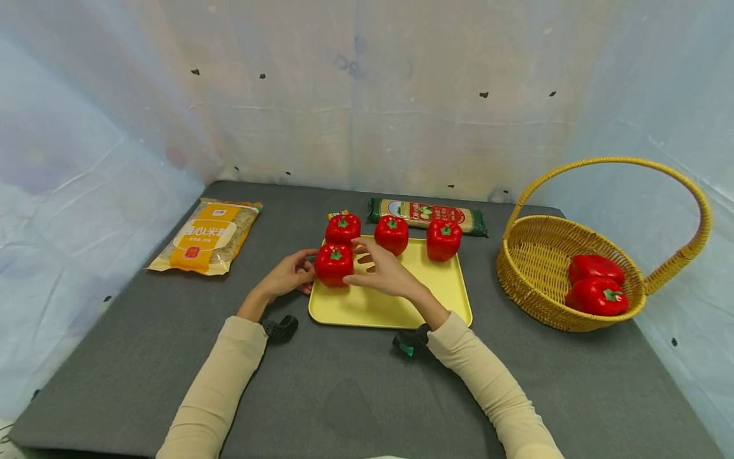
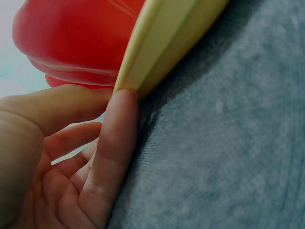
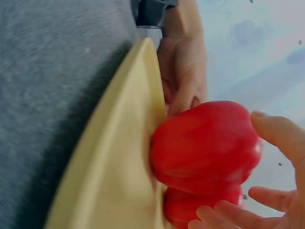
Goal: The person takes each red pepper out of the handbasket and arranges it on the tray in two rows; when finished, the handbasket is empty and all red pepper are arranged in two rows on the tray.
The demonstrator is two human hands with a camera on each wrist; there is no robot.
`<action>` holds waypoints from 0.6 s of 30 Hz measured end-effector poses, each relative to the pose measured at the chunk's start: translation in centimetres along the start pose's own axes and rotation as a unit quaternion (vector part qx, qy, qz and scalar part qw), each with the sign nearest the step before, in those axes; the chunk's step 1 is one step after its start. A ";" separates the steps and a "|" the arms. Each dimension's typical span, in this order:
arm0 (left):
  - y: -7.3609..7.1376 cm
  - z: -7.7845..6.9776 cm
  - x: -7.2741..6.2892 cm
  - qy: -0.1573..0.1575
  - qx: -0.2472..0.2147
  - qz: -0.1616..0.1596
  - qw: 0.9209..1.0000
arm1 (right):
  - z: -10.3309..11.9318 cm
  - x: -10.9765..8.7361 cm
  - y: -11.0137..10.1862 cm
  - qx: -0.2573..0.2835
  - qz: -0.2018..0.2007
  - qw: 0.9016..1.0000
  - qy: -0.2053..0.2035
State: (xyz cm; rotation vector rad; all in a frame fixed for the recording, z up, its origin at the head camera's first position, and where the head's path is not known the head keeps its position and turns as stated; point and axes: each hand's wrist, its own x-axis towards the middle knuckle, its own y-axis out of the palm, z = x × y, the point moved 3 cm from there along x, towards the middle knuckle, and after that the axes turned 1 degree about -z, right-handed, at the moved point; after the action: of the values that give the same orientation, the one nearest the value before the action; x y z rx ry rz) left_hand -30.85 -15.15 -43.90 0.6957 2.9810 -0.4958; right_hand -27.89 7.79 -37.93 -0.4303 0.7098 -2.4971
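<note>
My left hand (image 1: pixel 289 275) pinches the left rim of the yellow tray (image 2: pixel 138 52), thumb above and a finger under the edge. Close beside it, a red bell pepper (image 1: pixel 334 265) with a green stem stands upright on the tray's left side. Around this pepper's right side my right hand (image 1: pixel 383 268) is spread, fingers apart and loosely bent; in the right wrist view its thumb tip is right at the pepper (image 3: pixel 205 145). Behind stand three more bell peppers: one at the back left (image 1: pixel 343 228), one in the middle (image 1: pixel 392 234), one at the back right (image 1: pixel 444 240).
To the right stands a yellow wicker basket (image 1: pixel 524 287) with a tall handle, two bell peppers (image 1: pixel 596 296) lying inside. A green-and-red pasta packet (image 1: pixel 427 215) lies behind the tray, near a small colourful packet (image 1: pixel 337 215). An orange-labelled grain bag (image 1: pixel 206 237) lies on the grey table at left.
</note>
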 end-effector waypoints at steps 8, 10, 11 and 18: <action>0.1 -0.3 -0.2 0.017 -0.003 0.004 1.000 | 1.5 -0.9 -1.9 -0.024 0.011 1.000 -0.013; 0.1 -0.2 -0.1 0.018 -0.003 0.004 1.000 | 1.9 -1.4 -2.6 -0.036 0.008 0.999 -0.026; 0.1 -0.1 -0.1 0.018 -0.003 0.003 1.000 | 2.1 -1.6 -3.0 -0.042 0.006 0.999 -0.032; 0.0 0.0 0.0 0.012 0.001 0.000 1.000 | 3.5 -4.7 -7.1 -0.089 -0.032 0.993 -0.064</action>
State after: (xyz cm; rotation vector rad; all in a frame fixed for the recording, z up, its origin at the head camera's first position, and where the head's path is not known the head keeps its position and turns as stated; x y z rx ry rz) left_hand -30.80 -15.15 -43.90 0.7072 3.0026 -0.4926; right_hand -25.29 14.17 -31.91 -0.6817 0.8820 -2.4467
